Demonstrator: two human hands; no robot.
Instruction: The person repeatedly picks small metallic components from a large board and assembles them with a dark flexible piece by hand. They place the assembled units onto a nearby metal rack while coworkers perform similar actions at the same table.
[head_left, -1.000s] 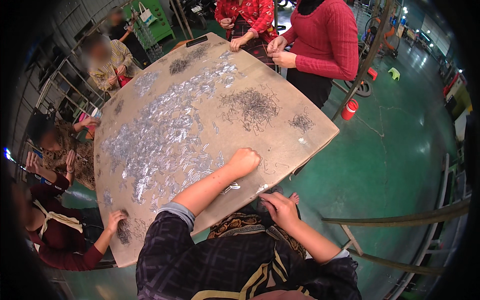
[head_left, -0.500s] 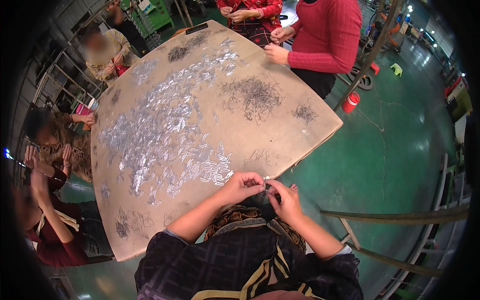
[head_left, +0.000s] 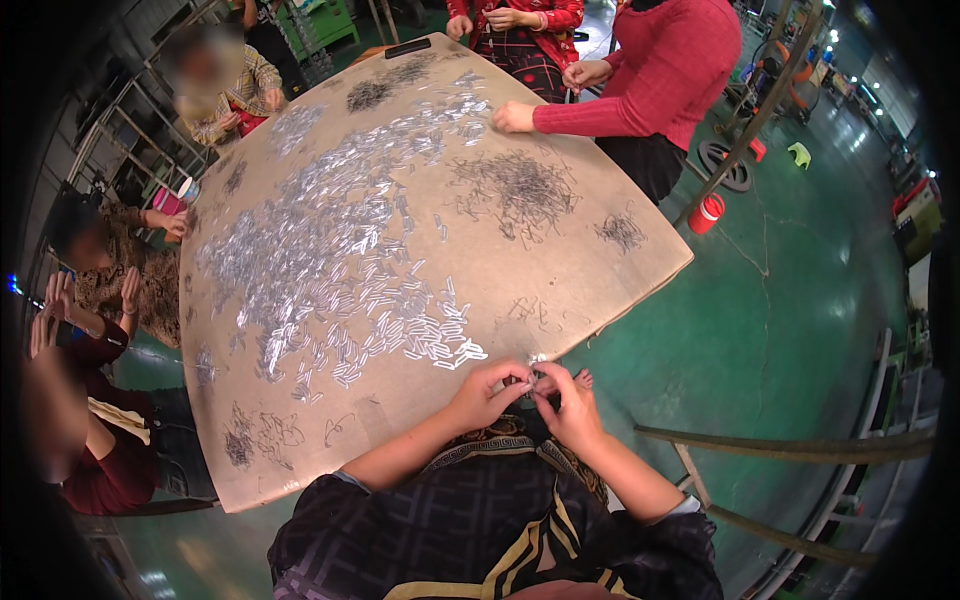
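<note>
At the near edge of the table, my left hand [head_left: 488, 392] and my right hand [head_left: 573, 408] meet in front of my body. Thumbs and forefingers of both are pinched together. Whatever lies between the fingertips is tiny and mostly hidden, so its kind is unclear. Just left of my hands begins a broad spread of shiny, oblong metal pieces [head_left: 372, 330]. A small scatter of thin, dark, bent wires [head_left: 538, 315] lies beyond my fingers.
The brown-topped table [head_left: 610, 285] holds more wire piles, including a large dark one [head_left: 520, 192]. Several people work around it; one in a red sweater [head_left: 670, 75] stands at the far right. A red container [head_left: 706, 214] sits on the green floor. Wooden rails [head_left: 790, 445] flank my right side.
My hands stay pinched together, with small shifts of the fingers. The red-sweatered person's hand has reached onto the table. The whole view has shifted slightly.
</note>
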